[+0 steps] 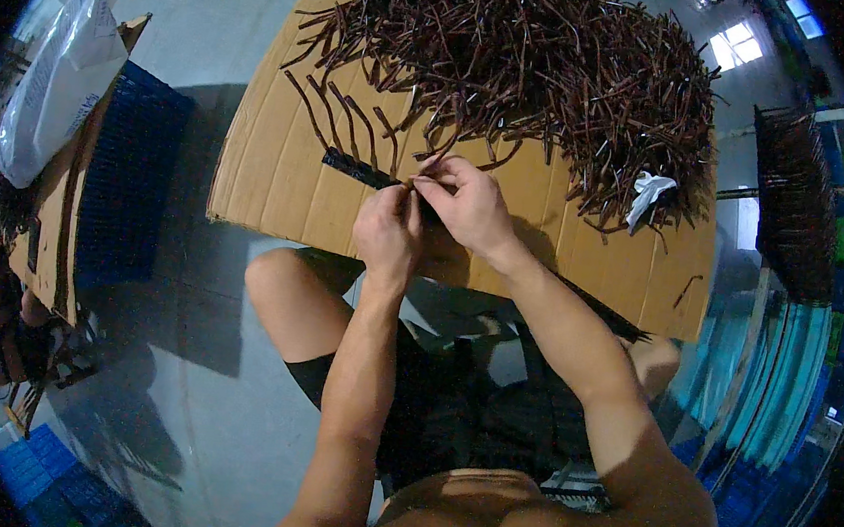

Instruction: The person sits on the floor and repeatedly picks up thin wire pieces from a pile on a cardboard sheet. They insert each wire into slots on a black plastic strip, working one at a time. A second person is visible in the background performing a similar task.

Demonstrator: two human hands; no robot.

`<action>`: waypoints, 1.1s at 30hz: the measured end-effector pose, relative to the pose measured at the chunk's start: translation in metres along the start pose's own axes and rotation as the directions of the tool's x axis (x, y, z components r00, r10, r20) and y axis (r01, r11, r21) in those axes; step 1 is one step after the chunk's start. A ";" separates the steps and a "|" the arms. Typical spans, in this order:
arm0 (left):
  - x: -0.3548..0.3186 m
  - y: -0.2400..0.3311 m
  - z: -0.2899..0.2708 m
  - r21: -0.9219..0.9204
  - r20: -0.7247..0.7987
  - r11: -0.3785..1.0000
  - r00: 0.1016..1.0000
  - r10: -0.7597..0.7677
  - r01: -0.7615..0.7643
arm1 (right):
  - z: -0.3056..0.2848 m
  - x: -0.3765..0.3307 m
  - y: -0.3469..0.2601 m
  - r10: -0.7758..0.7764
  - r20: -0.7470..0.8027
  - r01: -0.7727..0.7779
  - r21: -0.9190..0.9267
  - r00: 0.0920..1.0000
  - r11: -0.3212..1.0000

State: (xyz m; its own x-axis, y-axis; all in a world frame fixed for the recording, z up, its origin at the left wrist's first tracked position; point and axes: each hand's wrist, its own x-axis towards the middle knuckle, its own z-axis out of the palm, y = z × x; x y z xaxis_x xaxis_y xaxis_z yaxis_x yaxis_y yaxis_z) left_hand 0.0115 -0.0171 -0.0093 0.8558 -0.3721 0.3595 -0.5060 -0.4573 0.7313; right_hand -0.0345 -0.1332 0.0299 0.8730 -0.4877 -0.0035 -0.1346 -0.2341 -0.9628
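Note:
A long narrow black bar (355, 168) slants across the cardboard tabletop, passing under my hands, and its other end shows beside my right forearm. Several thin brown bent rods (340, 113) stick out from its left end, side by side. My left hand (387, 232) is closed round the bar just right of those rods. Close against it, my right hand (469, 207) pinches a thin brown rod at the bar, thumb and fingertips together. My fingers hide where that rod meets the bar. Beyond my hands lies a large heap of similar loose brown rods (520, 56).
The cardboard sheet (259, 174) covers the table. A crumpled white scrap (649, 198) lies on the heap's right edge. At left are a blue crate (133, 178) and a clear plastic bag (61, 81). A dark panel of rods (796, 211) and turquoise sheets (773, 385) stand at right.

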 end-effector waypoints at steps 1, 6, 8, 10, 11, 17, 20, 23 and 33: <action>0.000 0.001 0.000 0.006 0.008 1.000 1.000 -0.003 0.003 | 0.000 -0.001 -0.002 -0.039 0.012 0.040 -0.146 0.999 0.989; -0.001 -0.006 0.001 -0.043 0.015 0.997 0.998 -0.067 0.068 | 0.000 0.000 -0.010 -0.132 0.133 0.182 -0.508 0.982 0.842; 0.001 0.001 -0.004 -0.071 0.025 0.989 0.991 -0.130 0.131 | -0.023 0.022 0.004 0.010 0.338 0.044 -0.151 0.941 0.988; 0.002 -0.004 -0.008 -0.064 0.016 0.966 0.968 -0.251 0.252 | -0.042 0.039 0.001 -0.016 0.179 0.086 -0.392 0.984 0.916; 0.003 -0.005 -0.012 -0.038 0.038 0.950 0.950 -0.309 0.310 | -0.049 0.045 -0.002 0.179 0.137 -0.105 -0.428 0.974 0.898; -0.004 0.005 -0.011 -0.198 0.011 0.961 0.981 -0.194 0.193 | -0.053 0.035 0.024 0.249 0.113 -0.072 -0.774 0.962 0.629; -0.006 0.003 -0.007 -0.081 0.035 0.989 0.992 -0.124 0.126 | -0.067 0.024 0.036 0.311 0.050 -0.195 -0.682 0.949 0.705; -0.003 0.004 -0.009 -0.049 0.064 0.989 0.989 -0.136 0.139 | -0.067 0.015 0.017 0.558 -0.002 -0.554 -0.127 0.830 0.823; -0.003 0.000 -0.006 0.057 0.008 0.998 1.000 0.006 -0.006 | -0.001 -0.001 0.003 0.031 -0.037 -0.026 0.125 0.999 0.992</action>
State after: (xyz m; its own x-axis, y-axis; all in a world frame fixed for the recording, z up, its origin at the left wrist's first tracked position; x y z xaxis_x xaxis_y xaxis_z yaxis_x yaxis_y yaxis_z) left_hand 0.0092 -0.0110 -0.0065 0.8519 -0.3810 0.3593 -0.5168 -0.4999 0.6950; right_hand -0.0365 -0.1344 0.0270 0.8504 -0.5257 -0.0233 -0.0979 -0.1147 -0.9886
